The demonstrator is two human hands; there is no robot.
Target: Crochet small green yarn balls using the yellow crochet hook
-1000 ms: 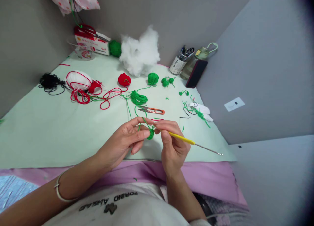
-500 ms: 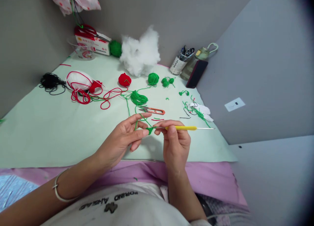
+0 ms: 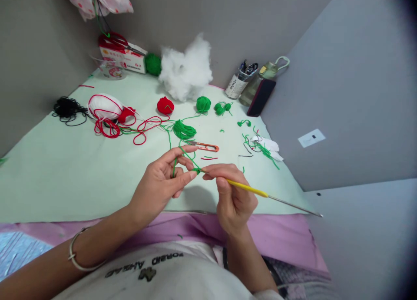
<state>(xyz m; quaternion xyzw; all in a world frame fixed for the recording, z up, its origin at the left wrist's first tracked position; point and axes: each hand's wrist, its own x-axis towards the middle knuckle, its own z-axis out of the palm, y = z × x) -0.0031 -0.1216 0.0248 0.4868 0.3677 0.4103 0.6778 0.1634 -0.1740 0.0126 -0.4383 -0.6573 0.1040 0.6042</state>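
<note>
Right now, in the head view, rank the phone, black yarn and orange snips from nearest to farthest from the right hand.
1. Orange snips: just beyond the right hand, slightly left.
2. Phone: farther back, right side.
3. Black yarn: far left side.

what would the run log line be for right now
left hand: pinches small green piece | right hand: holds yellow crochet hook at the piece | snips: on table, beyond the hands
</note>
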